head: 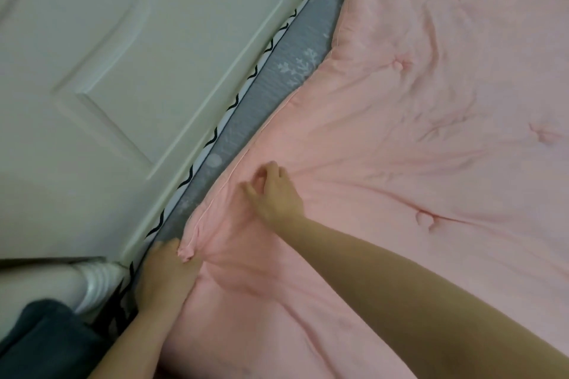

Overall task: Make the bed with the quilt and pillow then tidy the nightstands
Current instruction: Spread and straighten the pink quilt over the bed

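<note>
A pink tufted quilt [415,138] covers most of the bed, wrinkled toward its left edge. My left hand [167,272] grips the quilt's corner at the lower left, beside the grey sheet. My right hand [274,194] lies further up along the same edge, its fingers curled into the pink fabric and bunching it. A strip of grey patterned bed sheet [286,83] shows between the quilt and the white panelled surface. No pillow is in view.
A white panelled surface [107,71] stands right against the bed's left side. A black zigzag mattress trim [215,135] runs along it. Dark trousers [43,341] and a white ribbed sock [95,283] show at the lower left.
</note>
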Action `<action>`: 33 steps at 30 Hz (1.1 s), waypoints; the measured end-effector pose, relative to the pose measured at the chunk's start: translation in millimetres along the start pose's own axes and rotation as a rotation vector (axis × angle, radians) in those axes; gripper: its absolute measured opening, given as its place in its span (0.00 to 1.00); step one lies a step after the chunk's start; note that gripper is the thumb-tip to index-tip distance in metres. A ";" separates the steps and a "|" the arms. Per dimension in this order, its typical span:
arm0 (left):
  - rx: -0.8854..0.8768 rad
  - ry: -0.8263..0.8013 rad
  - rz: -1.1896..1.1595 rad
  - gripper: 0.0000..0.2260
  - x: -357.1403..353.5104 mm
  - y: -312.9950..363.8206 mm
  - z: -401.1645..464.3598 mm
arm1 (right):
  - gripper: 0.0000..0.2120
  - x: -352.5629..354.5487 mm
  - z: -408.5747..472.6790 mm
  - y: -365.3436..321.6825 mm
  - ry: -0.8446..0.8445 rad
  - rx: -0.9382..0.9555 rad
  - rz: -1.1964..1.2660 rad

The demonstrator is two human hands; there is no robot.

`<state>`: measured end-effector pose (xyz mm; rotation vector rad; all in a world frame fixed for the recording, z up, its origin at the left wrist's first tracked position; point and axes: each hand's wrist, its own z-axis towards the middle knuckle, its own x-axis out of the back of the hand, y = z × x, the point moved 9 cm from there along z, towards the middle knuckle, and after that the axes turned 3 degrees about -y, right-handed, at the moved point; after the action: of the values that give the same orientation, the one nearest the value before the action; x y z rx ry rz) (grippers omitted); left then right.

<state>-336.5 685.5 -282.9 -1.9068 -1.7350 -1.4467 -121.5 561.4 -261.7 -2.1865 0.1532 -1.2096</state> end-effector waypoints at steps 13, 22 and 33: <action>-0.326 0.159 0.071 0.10 38.5 36.7 -26.0 | 0.18 44.5 68.1 -35.9 0.076 -0.095 -0.151; 0.126 -0.015 -0.009 0.08 8.6 -27.8 11.4 | 0.15 -9.6 65.7 -24.2 -0.337 0.178 -0.468; 0.000 0.024 0.172 0.13 1.4 -10.8 -9.5 | 0.30 -92.5 -150.2 39.8 -0.300 0.520 -0.441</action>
<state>-350.8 683.1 -281.8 -1.9757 -1.5191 -1.4013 -286.5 495.2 -294.1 -1.9430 -0.7222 -0.9762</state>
